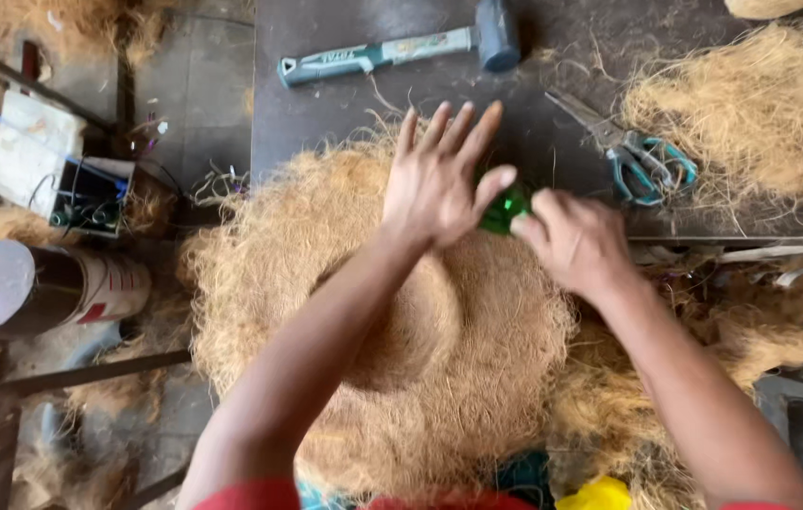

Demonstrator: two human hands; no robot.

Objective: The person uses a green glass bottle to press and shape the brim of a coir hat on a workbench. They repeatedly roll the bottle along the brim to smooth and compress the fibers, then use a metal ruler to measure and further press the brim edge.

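Pressing down on a round mat of coir [373, 321], the left hand [439, 179] lies flat with its fingers spread and straight, thumb angled out toward a small green thing [504, 210] at the mat's far edge. That green thing sits between the two hands; the left thumb touches it from one side and the right hand [576, 241] closes on it from the other, fingers curled, though most of it is hidden and its kind cannot be told. The mat has a raised dome at its middle, partly under the left forearm, and hangs over the near edge of a dark table [326, 104]. On the table, beyond the hands, lies a hammer [401, 49] with a teal grip, and to the right scissors [633, 156] with teal handles, blades shut. A loose heap of fibre [760, 113] rests at the far right of the table. Left of the table, lower down, stand a can [42, 288] on its side and a white box [38, 151] with wires
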